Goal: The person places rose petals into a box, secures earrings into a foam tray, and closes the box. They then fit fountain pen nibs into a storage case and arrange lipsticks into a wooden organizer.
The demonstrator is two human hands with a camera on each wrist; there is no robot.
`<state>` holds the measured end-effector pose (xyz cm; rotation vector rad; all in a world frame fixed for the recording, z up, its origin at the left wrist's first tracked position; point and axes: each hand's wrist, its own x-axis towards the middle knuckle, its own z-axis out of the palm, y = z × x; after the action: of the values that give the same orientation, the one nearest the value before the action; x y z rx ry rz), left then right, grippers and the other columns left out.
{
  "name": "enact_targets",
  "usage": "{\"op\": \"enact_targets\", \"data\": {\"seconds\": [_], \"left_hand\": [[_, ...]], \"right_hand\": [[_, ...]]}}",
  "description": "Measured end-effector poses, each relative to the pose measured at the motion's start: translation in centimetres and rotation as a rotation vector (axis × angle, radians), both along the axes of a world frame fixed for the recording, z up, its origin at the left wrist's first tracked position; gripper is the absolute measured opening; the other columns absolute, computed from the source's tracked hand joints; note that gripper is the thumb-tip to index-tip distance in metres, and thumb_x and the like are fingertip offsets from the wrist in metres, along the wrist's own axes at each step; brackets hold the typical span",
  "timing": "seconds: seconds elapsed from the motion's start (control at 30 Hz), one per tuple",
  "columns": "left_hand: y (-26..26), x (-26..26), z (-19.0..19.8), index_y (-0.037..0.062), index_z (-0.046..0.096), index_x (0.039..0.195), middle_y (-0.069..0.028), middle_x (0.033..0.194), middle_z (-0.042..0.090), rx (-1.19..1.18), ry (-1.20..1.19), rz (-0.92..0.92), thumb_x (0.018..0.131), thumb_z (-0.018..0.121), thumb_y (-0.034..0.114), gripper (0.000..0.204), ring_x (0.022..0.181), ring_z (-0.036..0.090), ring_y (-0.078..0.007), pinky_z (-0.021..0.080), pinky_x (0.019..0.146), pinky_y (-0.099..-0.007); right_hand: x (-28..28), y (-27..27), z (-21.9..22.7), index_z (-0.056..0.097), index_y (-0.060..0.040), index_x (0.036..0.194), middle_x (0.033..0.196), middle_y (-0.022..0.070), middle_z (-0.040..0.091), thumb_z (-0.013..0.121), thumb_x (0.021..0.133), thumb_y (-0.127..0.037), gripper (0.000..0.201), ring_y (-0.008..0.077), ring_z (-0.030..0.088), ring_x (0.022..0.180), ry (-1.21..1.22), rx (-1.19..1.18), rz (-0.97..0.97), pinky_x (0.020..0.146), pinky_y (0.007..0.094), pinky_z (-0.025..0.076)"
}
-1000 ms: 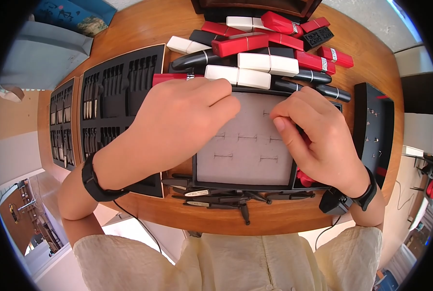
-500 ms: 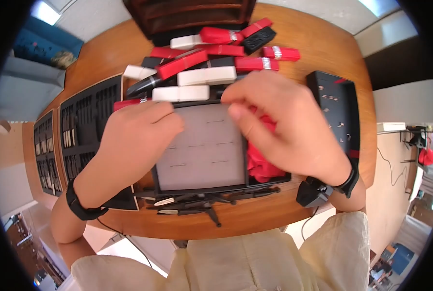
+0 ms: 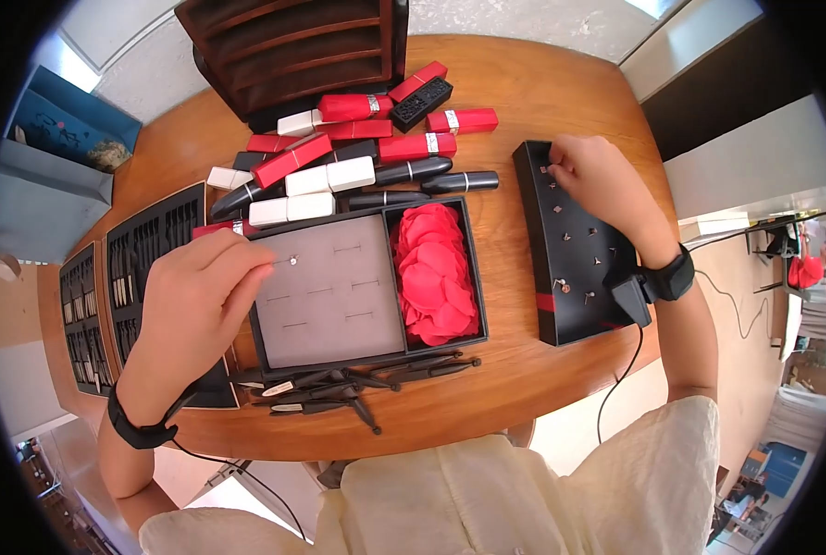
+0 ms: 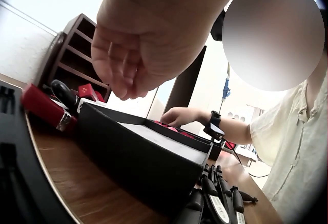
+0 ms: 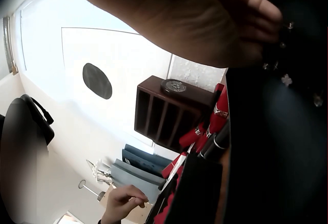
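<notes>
My left hand (image 3: 195, 296) has its fingers curled, thumb and forefinger together beside a small shiny stud (image 3: 293, 261) in the upper left of a grey slotted pad (image 3: 325, 338). In the left wrist view, the left hand (image 4: 128, 55) is above the black box (image 4: 138, 157) with nothing showing between its fingers. My right hand (image 3: 612, 190) reaches over the far end of a black tray (image 3: 535, 240), bent fingertips right at a small earring (image 3: 543, 170). What those fingertips grip, I cannot tell. Several small earrings (image 5: 287, 80) lie in the tray.
A red fabric flower (image 3: 434, 277) fills the box's right side. Red, white and black lipstick-like tubes (image 3: 329, 176) crowd behind it. Dark slim tools (image 3: 339, 388) lie along the table's front edge. Slotted black cases (image 3: 167, 240) stand left; a dark wooden rack (image 3: 292, 55) stands behind.
My right hand has swung right, from above the box to the tray. The left hand stays by the pad, where the shiny stud now shows. The head view has turned right.
</notes>
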<state>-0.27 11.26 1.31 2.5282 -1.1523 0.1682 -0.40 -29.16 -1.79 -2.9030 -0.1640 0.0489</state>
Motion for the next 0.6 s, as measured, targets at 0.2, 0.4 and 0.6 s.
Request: {"op": "enact_targets", "data": {"seconds": [0.2, 0.4, 0.6], "left_hand": [[-0.5, -0.3, 0.4, 0.0019, 0.065, 0.090, -0.0104, 0.083, 0.064, 0.036, 0.037, -0.005, 0.080, 0.068, 0.000, 0.010, 0.073, 0.063, -0.0296, 0.049, 0.062, -0.0341], [-0.6, -0.5, 0.2, 0.0026, 0.065, 0.090, -0.0106, 0.081, 0.063, 0.007, 0.039, -0.027, 0.082, 0.067, 0.000, 0.009, 0.071, 0.061, -0.0288, 0.047, 0.060, -0.0341], [-1.4, -0.3, 1.3, 0.0024, 0.066, 0.091, -0.0106, 0.080, 0.062, -0.056, 0.022, -0.075, 0.082, 0.068, 0.000, 0.010, 0.068, 0.061, -0.0266, 0.046, 0.059, -0.0321]], "right_hand": [[-0.4, 0.7, -2.2, 0.060, 0.0009, 0.081, 0.079, 0.0191, 0.064, 0.060, 0.081, -0.004, 0.005, 0.0371, 0.064, 0.079, -0.193, -0.175, 0.175, 0.074, 0.0455, 0.053], [-0.6, 1.2, -1.0, 0.059, 0.0005, 0.082, 0.080, 0.0190, 0.064, 0.058, 0.082, -0.001, 0.002, 0.0378, 0.063, 0.077, -0.207, -0.216, 0.167, 0.072, 0.0433, 0.052], [-1.6, 4.2, 4.6, 0.066, -0.0031, 0.098, 0.080, 0.0016, 0.066, 0.061, 0.096, -0.017, 0.014, 0.0075, 0.061, 0.071, 0.341, 0.896, -0.021, 0.063, 0.0225, 0.048]]}}
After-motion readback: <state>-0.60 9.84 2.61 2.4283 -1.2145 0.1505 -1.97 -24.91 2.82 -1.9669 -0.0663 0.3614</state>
